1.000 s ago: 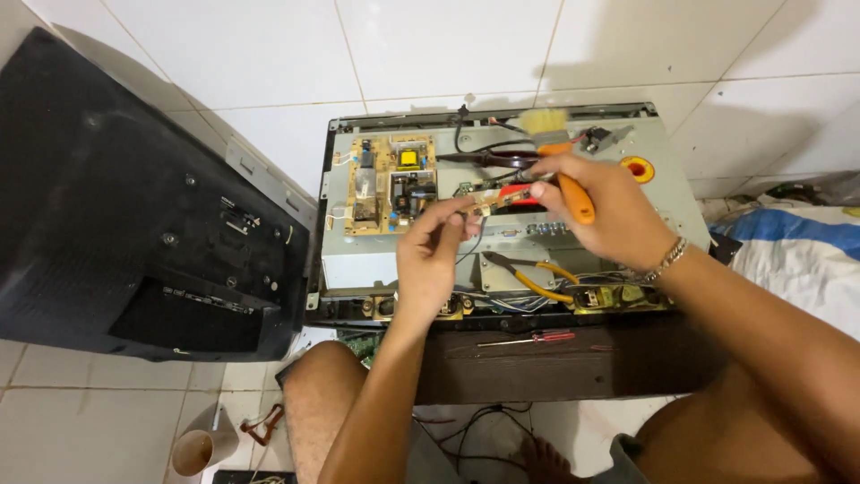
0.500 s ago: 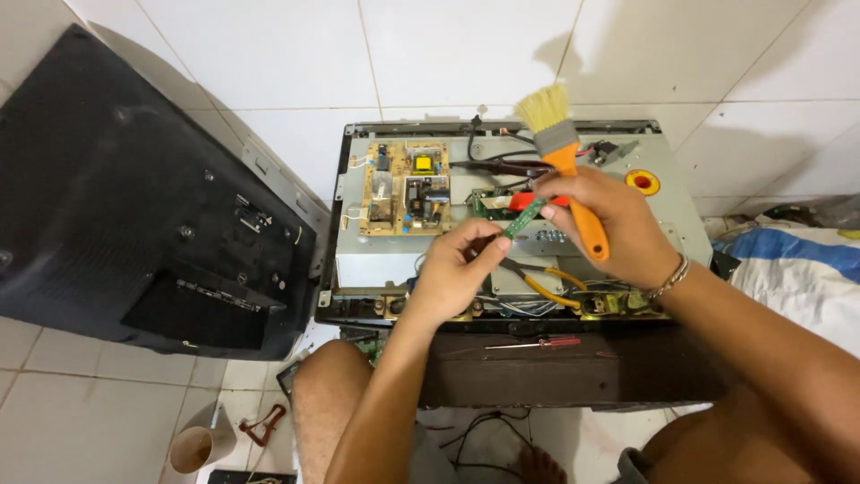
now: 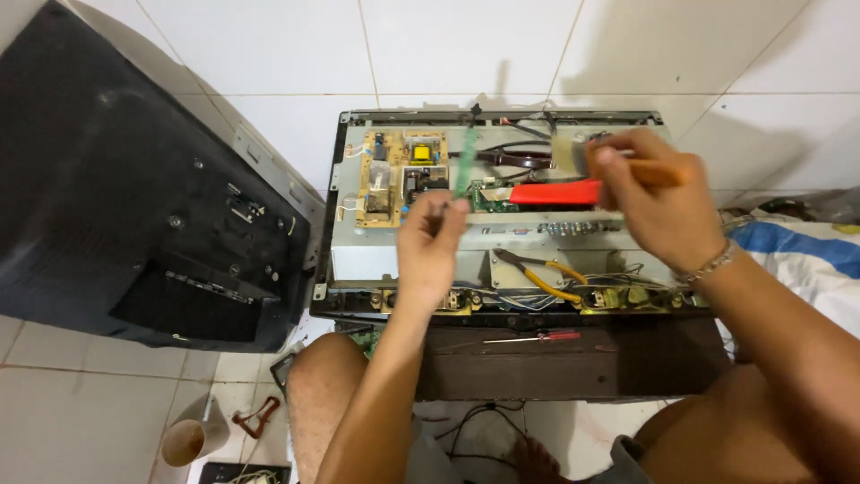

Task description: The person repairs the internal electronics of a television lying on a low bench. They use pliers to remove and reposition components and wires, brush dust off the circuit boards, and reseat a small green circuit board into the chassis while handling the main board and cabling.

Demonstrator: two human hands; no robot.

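On white floor tiles, a narrow green board is pinched by the left hand; a brush is gripped by the right hand; a paper cup sits below-left.

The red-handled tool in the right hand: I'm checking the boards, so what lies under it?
Under the red-handled tool a green board shows at its left end, on the grey metal chassis. The right hand covers whatever lies beneath its far end.
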